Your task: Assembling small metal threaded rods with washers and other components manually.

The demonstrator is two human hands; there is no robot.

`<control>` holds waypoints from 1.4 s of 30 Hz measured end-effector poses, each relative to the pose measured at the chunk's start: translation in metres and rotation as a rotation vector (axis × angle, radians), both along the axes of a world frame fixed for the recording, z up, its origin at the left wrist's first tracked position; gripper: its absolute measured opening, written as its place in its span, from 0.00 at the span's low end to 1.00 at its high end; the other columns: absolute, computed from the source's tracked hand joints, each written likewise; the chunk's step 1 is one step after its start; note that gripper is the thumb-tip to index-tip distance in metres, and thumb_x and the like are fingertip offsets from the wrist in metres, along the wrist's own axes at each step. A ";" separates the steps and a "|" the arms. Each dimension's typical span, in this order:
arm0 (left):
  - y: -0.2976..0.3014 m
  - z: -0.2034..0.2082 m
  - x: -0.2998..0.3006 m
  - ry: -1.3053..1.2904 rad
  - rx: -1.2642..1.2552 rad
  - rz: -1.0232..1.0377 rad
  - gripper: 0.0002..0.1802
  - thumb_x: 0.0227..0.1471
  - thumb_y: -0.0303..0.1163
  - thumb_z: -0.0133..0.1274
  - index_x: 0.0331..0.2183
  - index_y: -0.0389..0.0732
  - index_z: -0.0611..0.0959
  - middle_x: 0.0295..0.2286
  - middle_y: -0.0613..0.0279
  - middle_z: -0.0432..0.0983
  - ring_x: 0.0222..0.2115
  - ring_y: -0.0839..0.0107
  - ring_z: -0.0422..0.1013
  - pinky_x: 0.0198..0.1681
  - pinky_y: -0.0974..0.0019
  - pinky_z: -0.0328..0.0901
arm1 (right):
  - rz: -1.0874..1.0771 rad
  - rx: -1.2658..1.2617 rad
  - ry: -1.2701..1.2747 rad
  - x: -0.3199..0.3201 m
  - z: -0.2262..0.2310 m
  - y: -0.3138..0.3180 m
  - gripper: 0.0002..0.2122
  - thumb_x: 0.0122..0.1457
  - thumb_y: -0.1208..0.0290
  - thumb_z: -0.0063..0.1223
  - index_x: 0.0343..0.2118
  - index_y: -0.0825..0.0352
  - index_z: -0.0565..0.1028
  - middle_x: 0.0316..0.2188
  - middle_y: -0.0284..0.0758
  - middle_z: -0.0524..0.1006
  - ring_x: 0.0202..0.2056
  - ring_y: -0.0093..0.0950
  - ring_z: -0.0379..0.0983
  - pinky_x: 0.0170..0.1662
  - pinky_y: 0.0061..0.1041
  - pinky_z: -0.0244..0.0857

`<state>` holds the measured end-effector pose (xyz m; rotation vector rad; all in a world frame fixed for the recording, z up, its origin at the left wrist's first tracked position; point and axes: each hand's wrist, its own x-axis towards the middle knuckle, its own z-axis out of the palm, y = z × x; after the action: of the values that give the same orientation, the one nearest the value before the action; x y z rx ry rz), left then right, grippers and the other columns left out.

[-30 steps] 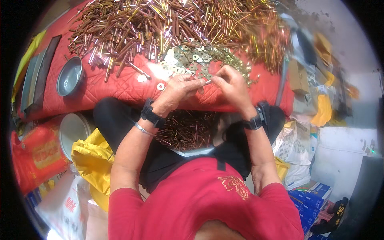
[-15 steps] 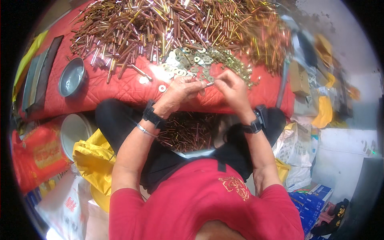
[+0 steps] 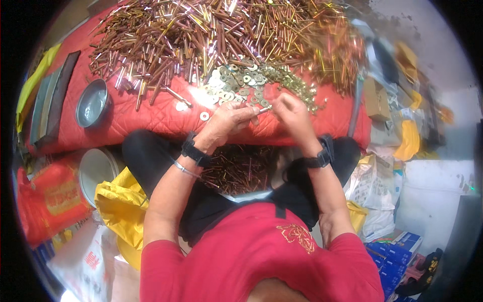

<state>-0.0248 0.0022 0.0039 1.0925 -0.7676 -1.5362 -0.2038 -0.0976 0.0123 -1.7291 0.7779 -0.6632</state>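
Observation:
My left hand (image 3: 225,122) pinches a thin metal bolt (image 3: 263,109) whose tip points right. Close to that tip, my right hand (image 3: 294,118) has its fingers curled together; a small yellowish piece seems to show at the fingertips, too small to name. Just beyond both hands lies a heap of flat round washers (image 3: 245,79), next to small brass-coloured nuts (image 3: 298,86). A large pile of copper- and gold-coloured bolts (image 3: 211,38) covers the far part of the red quilted cloth (image 3: 146,118). One loose washer (image 3: 204,116) rests left of my left hand.
A grey metal bowl (image 3: 92,103) sits on the cloth at the left. Between my legs is a container of more bolts (image 3: 239,168). A round pale bucket (image 3: 96,176) and a yellow bag (image 3: 121,201) stand at the left. Blue boxes (image 3: 390,269) lie at the lower right.
My right hand has drawn slightly back from the bolt's tip, showing more of it. My left hand still pinches the bolt, tilted a little more upward to the right.

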 end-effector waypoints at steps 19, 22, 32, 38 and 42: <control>-0.004 -0.009 0.003 0.080 0.053 -0.031 0.15 0.54 0.40 0.52 0.22 0.41 0.79 0.10 0.79 0.57 0.09 0.86 0.48 0.13 0.76 0.39 | 0.001 -0.572 0.006 0.014 0.009 0.001 0.10 0.60 0.69 0.49 0.40 0.68 0.72 0.26 0.41 0.70 0.28 0.35 0.70 0.34 0.32 0.63; -0.002 -0.006 0.001 0.044 0.042 -0.042 0.15 0.54 0.40 0.52 0.23 0.41 0.79 0.10 0.79 0.58 0.09 0.86 0.48 0.13 0.77 0.39 | 0.002 -0.488 -0.048 0.016 0.004 0.009 0.15 0.59 0.73 0.50 0.49 0.67 0.68 0.28 0.39 0.71 0.30 0.33 0.70 0.37 0.30 0.64; -0.002 -0.009 -0.006 0.042 0.077 -0.005 0.15 0.54 0.40 0.52 0.22 0.41 0.79 0.10 0.78 0.58 0.09 0.86 0.48 0.13 0.77 0.39 | 0.061 -0.575 -0.012 0.015 -0.004 0.005 0.18 0.59 0.75 0.48 0.53 0.65 0.66 0.28 0.41 0.73 0.32 0.36 0.72 0.39 0.31 0.67; -0.002 -0.013 0.006 0.049 0.125 -0.043 0.12 0.52 0.38 0.54 0.23 0.42 0.80 0.14 0.78 0.62 0.15 0.87 0.54 0.18 0.80 0.46 | -0.008 -0.572 -0.008 0.015 0.017 0.010 0.16 0.58 0.74 0.49 0.50 0.64 0.70 0.32 0.40 0.75 0.34 0.36 0.73 0.41 0.30 0.67; 0.004 0.001 -0.005 -0.127 0.067 -0.145 0.14 0.52 0.40 0.55 0.22 0.41 0.80 0.15 0.75 0.63 0.18 0.84 0.58 0.21 0.77 0.52 | 0.185 -0.051 0.187 0.002 0.031 0.002 0.12 0.60 0.72 0.49 0.46 0.65 0.74 0.33 0.37 0.76 0.32 0.26 0.73 0.39 0.23 0.66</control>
<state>-0.0301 0.0060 0.0049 1.2152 -0.9037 -1.6363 -0.2023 -0.0953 0.0434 -1.9027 0.7222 -0.4025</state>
